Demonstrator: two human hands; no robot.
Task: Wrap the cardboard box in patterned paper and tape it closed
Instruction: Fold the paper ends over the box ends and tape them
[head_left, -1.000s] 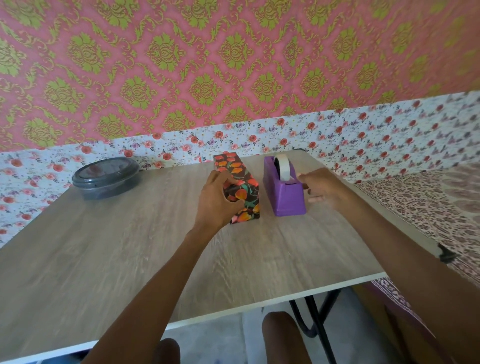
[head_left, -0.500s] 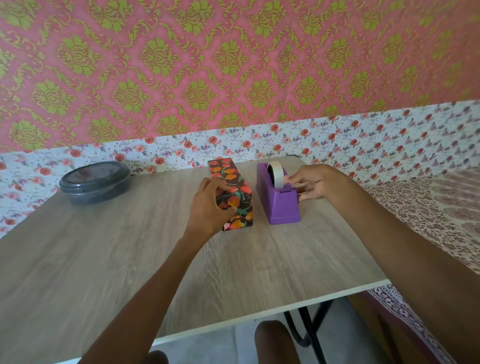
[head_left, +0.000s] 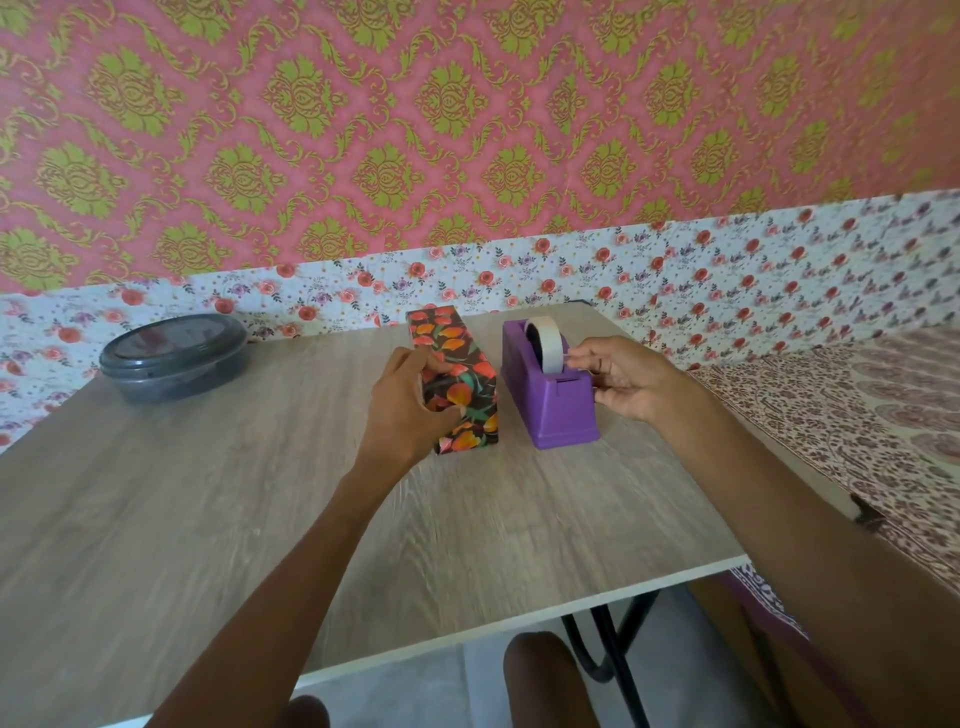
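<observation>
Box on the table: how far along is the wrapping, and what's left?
Done: the box is covered in patterned paper on its top and near end. In hand: the left hand grips the box while the right hand pinches the tape end at the purple dispenser. Left: tear off a strip and tape the seam; no tape shows on the box.

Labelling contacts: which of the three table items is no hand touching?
The dark round container, far left. The left hand grips the wrapped box; the right hand pinches tape at the purple dispenser.
</observation>
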